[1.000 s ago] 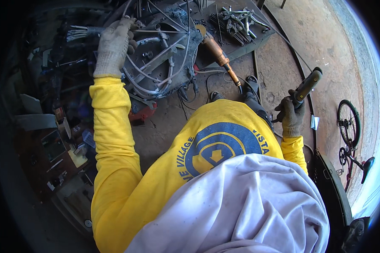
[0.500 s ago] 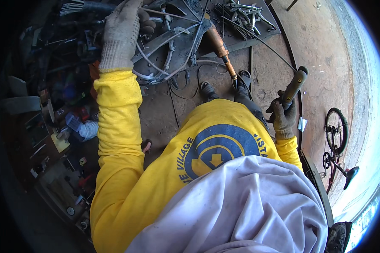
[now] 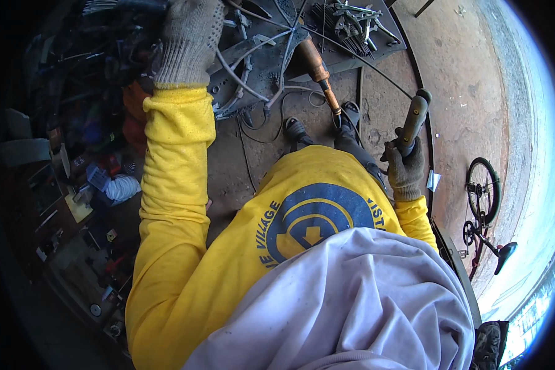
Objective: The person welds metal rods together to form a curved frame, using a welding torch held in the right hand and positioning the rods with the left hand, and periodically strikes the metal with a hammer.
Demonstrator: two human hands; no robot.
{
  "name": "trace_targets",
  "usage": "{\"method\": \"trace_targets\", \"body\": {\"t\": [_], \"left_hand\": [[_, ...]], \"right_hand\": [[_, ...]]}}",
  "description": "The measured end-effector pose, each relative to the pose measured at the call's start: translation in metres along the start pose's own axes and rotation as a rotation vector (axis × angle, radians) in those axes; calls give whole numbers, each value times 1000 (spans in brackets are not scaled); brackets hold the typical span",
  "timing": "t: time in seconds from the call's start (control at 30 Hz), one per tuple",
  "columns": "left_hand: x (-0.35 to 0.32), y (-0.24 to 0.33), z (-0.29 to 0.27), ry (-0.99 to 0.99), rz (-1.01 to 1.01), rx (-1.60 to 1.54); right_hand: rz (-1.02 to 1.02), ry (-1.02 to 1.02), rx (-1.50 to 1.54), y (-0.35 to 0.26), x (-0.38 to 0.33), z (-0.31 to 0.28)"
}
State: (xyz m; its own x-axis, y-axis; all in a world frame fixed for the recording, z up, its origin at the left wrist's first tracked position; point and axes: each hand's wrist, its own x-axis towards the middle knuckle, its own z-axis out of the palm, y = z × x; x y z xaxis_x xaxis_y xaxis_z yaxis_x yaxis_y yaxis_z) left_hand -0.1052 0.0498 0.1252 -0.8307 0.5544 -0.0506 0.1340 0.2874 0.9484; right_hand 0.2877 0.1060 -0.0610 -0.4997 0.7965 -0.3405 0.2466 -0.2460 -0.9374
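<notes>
One dark-handled electrode holder (image 3: pixel 412 123) clasped in the curled fingers (image 3: pixel 391 154) of the gloved right hand (image 3: pixel 407 168), with a long thin rod (image 3: pixel 379 74) slanting up-left toward the spoked metal frame (image 3: pixel 283 65). Beside that frame, the gloved left hand (image 3: pixel 191 40), fingers hidden; cannot tell whether gripping. Farther out, on the dark surface (image 3: pixel 339 67), metal pliers (image 3: pixel 359 26), near a copper-coloured cylinder (image 3: pixel 313 60) jutting past the edge. Well to the right, a bicycle (image 3: pixel 483 213).

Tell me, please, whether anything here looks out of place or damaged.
A pale sheet appears to lie loose on the floor, just right of the right hand in this view, like stray litter. The open sandals also look odd near those metal rods. I see no clear spill or damage.
</notes>
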Motion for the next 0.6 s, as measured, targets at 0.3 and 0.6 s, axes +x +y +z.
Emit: {"method": "trace_targets", "body": {"t": [0.3, 0.6], "left_hand": [[8, -3, 8, 15, 59, 82], [7, -2, 11, 41, 32, 26]], "right_hand": [[5, 27, -114, 3, 5, 10], [-77, -23, -204, 3, 11, 15]]}}
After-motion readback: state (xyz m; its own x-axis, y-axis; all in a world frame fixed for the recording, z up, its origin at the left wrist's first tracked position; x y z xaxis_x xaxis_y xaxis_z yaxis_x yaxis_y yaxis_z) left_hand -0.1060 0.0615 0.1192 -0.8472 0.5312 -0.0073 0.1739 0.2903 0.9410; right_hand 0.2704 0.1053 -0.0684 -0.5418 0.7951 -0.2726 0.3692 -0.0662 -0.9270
